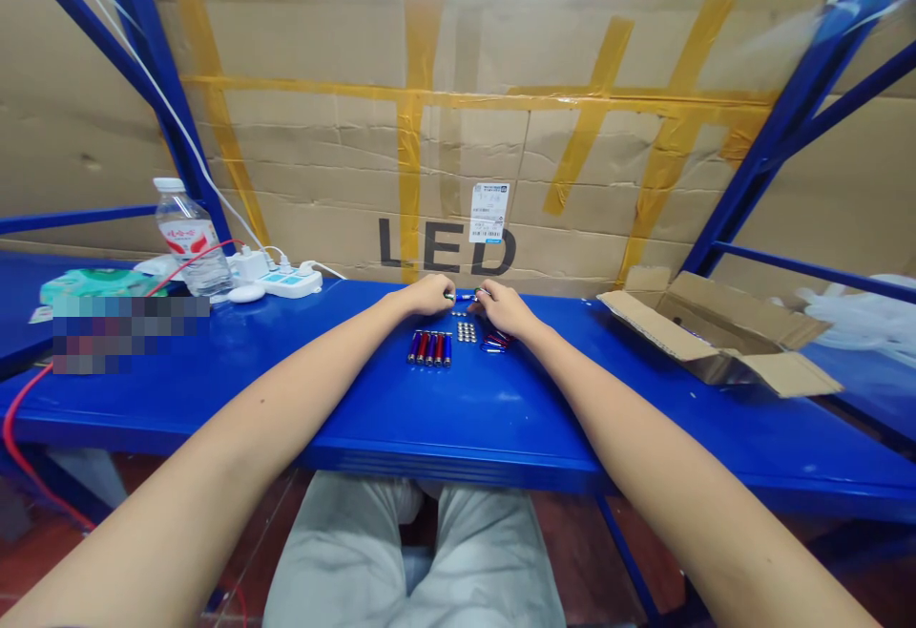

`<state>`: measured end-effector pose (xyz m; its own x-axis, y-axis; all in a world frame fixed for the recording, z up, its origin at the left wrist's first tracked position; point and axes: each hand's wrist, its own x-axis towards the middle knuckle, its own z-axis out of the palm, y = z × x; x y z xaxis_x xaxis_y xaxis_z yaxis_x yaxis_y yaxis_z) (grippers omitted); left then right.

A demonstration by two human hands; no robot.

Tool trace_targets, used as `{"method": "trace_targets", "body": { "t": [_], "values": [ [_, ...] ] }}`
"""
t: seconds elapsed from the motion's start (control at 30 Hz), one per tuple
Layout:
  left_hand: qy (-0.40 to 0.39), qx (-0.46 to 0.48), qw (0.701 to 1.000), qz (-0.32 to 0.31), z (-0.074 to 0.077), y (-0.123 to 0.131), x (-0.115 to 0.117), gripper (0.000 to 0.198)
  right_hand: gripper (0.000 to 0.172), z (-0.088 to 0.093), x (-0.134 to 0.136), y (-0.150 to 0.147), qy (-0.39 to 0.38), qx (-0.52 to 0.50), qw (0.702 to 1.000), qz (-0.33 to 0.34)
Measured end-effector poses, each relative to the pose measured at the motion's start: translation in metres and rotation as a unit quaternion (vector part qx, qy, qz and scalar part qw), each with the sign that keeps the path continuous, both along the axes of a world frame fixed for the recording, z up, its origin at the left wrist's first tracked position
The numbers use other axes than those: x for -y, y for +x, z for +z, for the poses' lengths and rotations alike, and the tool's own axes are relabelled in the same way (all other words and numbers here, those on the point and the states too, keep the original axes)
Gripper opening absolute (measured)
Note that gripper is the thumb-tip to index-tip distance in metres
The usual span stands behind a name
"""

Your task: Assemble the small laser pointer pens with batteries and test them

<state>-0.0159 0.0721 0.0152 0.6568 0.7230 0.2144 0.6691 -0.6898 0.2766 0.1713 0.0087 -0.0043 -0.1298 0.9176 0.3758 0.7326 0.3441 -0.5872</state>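
Observation:
At the far side of the blue table, my left hand [431, 295] has its fingers curled closed around something small that mostly hides in the grip. Facing it, my right hand [502, 308] pinches a small shiny piece, too tiny to name. Just in front of the hands lie small round silver pieces [467, 332] like button cells, set out in rows. To their left, several red and blue metallic tubes [430, 348] lie side by side. Under and beside my right hand is a small pile of red and blue clips [495, 342] that look like carabiners.
An open cardboard box [705, 327] stands at the right. At the left are a plastic bottle [193, 237], a white power strip [290, 281], a green-white packet [100, 284] and a red cable [25, 399]. A large taped cardboard panel [322, 170] rises behind the table [458, 428].

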Motion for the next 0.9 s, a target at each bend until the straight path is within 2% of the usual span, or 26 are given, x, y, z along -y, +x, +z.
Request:
{"method": "trace_targets", "body": {
  "t": [0.33, 0.63, 0.9],
  "values": [
    [-0.029, 0.01, 0.999, -0.022, -0.011, 0.009, -0.004, 0.021, 0.018, -0.002, -0.001, -0.002, 0.002, 0.054, 0.998, 0.025],
    [-0.086, 0.035, 0.995, -0.048, -0.01, 0.013, -0.002, 0.018, 0.021, 0.003, 0.002, 0.001, 0.018, 0.092, 0.996, 0.007],
    [-0.117, 0.043, 0.99, -0.065, -0.008, 0.012, -0.001, 0.019, 0.019, 0.004, 0.0, 0.004, -0.004, 0.087, 0.996, -0.002]
  ]
}}
